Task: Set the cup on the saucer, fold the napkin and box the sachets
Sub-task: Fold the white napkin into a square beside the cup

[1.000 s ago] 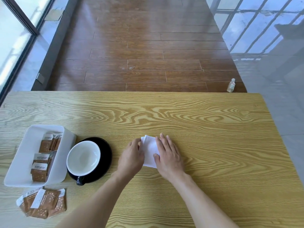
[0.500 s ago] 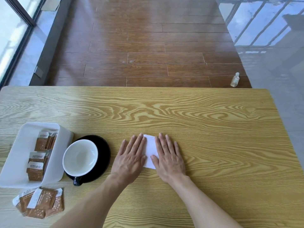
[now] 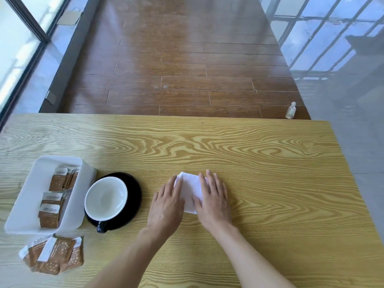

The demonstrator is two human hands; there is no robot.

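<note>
The cup (image 3: 106, 198) already sat on the saucer (image 3: 133, 201). Both hands, left (image 3: 166, 206) and right (image 3: 215, 201), pressed flat on the folded napkin (image 3: 191, 189) mid-bench. Sachets (image 3: 53, 254) at eight o'clock remained outside the box (image 3: 25, 208).

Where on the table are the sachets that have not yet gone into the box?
In the head view, the loose sachets lie in a small heap at the table's near left corner, just in front of the white box and left of the left forearm.
</note>
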